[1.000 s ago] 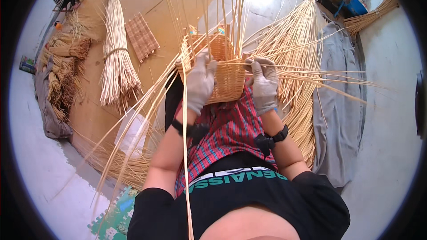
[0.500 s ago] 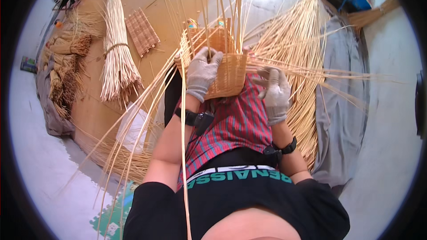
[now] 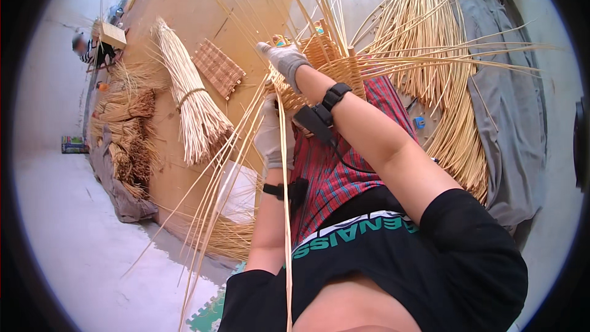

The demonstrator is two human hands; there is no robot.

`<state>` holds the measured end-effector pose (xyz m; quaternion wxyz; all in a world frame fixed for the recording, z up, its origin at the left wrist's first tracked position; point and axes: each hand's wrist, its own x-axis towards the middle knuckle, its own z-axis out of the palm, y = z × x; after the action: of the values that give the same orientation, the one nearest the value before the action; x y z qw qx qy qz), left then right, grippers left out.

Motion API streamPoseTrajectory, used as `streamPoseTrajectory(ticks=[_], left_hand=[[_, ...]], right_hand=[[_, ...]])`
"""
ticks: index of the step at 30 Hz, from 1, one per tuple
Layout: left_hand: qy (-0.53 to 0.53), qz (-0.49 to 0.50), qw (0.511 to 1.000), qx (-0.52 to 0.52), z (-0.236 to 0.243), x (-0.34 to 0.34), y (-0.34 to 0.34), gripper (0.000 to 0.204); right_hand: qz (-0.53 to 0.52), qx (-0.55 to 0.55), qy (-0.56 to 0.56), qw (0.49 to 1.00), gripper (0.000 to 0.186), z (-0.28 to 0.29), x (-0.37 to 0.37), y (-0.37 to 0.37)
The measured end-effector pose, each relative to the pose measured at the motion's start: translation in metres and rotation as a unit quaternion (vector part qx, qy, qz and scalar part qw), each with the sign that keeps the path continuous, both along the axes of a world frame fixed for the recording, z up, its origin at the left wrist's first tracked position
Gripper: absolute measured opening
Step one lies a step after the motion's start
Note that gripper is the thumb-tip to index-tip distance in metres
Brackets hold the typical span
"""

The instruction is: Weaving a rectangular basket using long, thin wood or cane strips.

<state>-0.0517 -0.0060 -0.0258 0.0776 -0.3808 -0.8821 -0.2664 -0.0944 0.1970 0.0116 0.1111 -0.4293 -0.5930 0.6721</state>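
**L hand [image 3: 269,138] & R hand [image 3: 287,64], both gloved, at L edge of part-woven basket [image 3: 350,75]**

Clock = whole view, 12 at top; basket btwn 12 & 1, over a lap in red striped cloth [image 3: 332,178]; R arm [image 3: 393,141] crosses in from 4, hiding part of basket's near side, w/ R hand at its far L edge; L hand just below, by near L edge; R fingers point twd 10, but can't tell if gripping; L fingers mostly hidden, also can't tell; tall stakes [image 3: 321,0] fan past top edge; long strands [image 3: 286,178] drop twd 6–7, side strands [image 3: 442,60] jut twd 2, crowding room both sides; tan floor [image 3: 196,18] shows btwn 10 & 12; woven mat [image 3: 219,67] & tied bundle [image 3: 193,101] near 10, well apart from basket; loose reed pile [image 3: 418,37] at 1–2, bordered by grey cloth [image 3: 513,104] at 2–3.
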Motion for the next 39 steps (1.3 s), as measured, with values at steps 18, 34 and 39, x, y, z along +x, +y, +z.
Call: streamPoseTrajectory(ticks=[18, 34, 39], left_hand=[[-0.060, -0.015, 0.998, -0.013, 0.007, 0.000, 0.007, 0.050], [0.125, -0.143, 0.975, 0.114, 0.036, 0.032, 0.026, 0.047], [-0.382, -0.099, 0.895, 0.210, 0.033, 0.011, 0.074, 0.056]], right_hand=[[-0.185, 0.367, 0.361, 0.837, 0.065, 0.036, 0.069, -0.046], [-0.110, 0.011, 0.348, 0.931, 0.023, -0.021, 0.175, -0.009], [-0.142, 0.106, 0.241, 0.954, 0.013, -0.004, 0.177, -0.011]])
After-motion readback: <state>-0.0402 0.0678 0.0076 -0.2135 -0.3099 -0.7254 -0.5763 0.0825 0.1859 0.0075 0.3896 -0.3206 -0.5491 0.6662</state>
